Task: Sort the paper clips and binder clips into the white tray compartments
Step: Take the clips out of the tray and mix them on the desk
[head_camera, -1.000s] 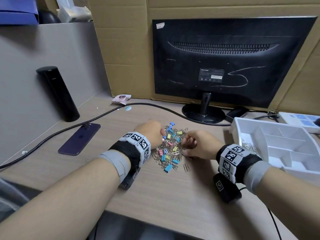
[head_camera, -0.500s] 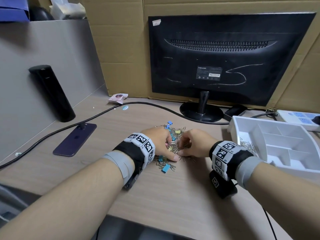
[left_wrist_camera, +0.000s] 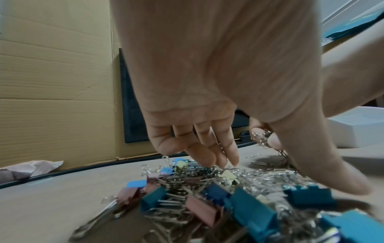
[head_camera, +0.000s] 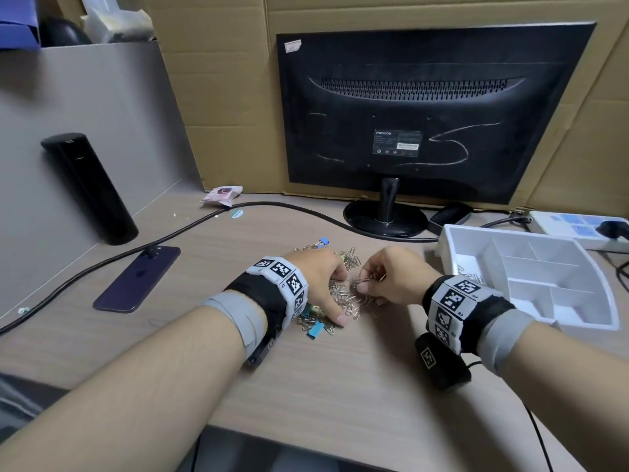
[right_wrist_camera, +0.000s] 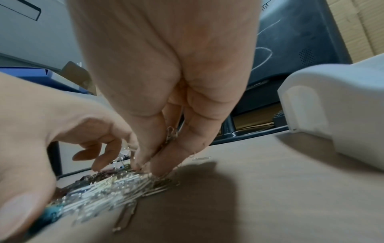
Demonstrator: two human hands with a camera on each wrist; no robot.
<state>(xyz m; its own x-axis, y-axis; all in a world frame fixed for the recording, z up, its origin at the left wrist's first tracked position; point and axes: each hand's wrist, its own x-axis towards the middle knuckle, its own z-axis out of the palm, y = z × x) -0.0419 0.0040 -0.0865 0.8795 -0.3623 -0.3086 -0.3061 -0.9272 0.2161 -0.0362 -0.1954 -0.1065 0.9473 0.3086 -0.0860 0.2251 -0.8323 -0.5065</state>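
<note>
Setting: wood-grain counter (head_camera: 340, 376), cardboard wall and the back of a monitor (head_camera: 432, 107) beyond both hands.
Pile: paper clips (head_camera: 343, 298) and coloured binder clips (left_wrist_camera: 245, 207) lay tangled together between and under the two hands.
Right hand (head_camera: 391, 277): fingers curled, pinching a small bunch of paper clips just above the pile.
Left hand (head_camera: 316, 277): fingers straight, tips pressing down on the pile, nothing gripped.
White tray (head_camera: 452, 240): just beyond the right hand, outward; a few paper clips in its nearest compartment.
Risk: linked clips could trail from the pinch and drag others, or a binder clip, into the wrong compartment.
Risk: loose grip could scatter clips on the way across.
Hidden: count of clips in the pinch unclear; left palm covered most of the pile; tray's near compartment partly behind the right wrist.
</note>
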